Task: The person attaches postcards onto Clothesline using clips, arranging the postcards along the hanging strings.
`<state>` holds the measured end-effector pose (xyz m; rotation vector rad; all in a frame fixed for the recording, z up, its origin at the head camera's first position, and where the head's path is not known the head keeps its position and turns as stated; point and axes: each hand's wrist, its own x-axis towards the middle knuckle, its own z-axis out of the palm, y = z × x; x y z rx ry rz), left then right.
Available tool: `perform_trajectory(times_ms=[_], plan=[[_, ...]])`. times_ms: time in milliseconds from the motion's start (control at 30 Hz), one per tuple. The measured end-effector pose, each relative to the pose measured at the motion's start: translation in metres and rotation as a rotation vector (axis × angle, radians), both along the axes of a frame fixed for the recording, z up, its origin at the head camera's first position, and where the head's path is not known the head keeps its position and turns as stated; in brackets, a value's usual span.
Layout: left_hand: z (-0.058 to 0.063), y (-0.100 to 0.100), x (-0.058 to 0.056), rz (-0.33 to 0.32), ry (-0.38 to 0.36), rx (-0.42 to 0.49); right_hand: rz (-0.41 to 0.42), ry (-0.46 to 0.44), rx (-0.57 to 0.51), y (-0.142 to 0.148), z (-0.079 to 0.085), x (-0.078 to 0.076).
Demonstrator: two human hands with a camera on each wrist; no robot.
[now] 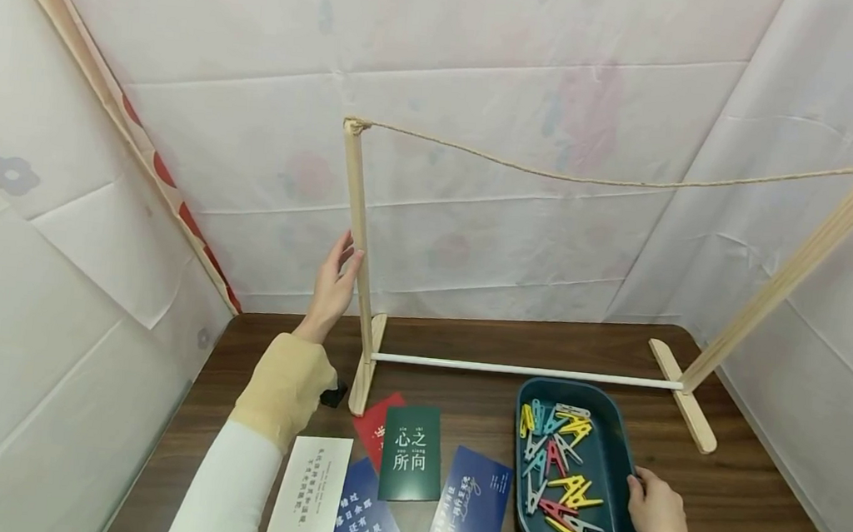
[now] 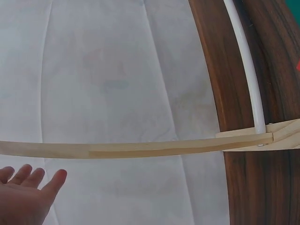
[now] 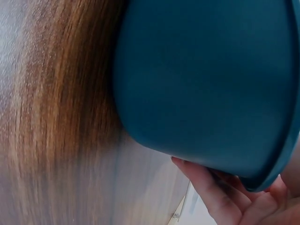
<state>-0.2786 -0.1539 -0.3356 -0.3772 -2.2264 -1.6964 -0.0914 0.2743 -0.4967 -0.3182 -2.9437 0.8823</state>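
Observation:
In the head view my left hand (image 1: 333, 288) is beside the left wooden post (image 1: 357, 202) of a rope stand. Its fingers are extended and hold nothing; the left wrist view shows the fingers (image 2: 33, 178) spread just off the post (image 2: 154, 149). My right hand (image 1: 658, 518) grips the right rim of a dark teal plastic tray (image 1: 613, 423), thumb over the edge and fingers against the outer wall (image 3: 201, 84). Inside the tray lie several clothespins (image 1: 570, 490) in yellow, red, blue and grey. A sagging twine (image 1: 509, 166) joins the post tops.
Printed cards lie at the front: green (image 1: 411, 457), white (image 1: 308, 491), red (image 1: 377, 417) and blue ones (image 1: 471, 503). A white rod (image 1: 523, 371) links the stand's wooden feet (image 1: 683, 395) on the dark wood table (image 1: 466, 340). Pale sheets (image 1: 473, 245) hang behind and at the sides.

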Motion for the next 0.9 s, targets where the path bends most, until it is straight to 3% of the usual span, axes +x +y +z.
perform_trajectory(times_ms=[167, 267, 500, 900], plan=[[0.005, 0.006, 0.002, -0.043, 0.047, 0.017, -0.001, -0.020, -0.004, 0.001, -0.001, -0.001], [-0.002, 0.004, -0.007, -0.042, 0.070, 0.022, -0.001, -0.025, -0.008, 0.000, -0.002, -0.001], [-0.016, -0.003, -0.027, 0.026, 0.088, 0.008, -0.008, -0.022, -0.012, -0.002, -0.002, -0.001], [-0.015, -0.012, -0.026, 0.085, 0.079, 0.007, -0.007, 0.000, -0.004, -0.004, 0.000, -0.002]])
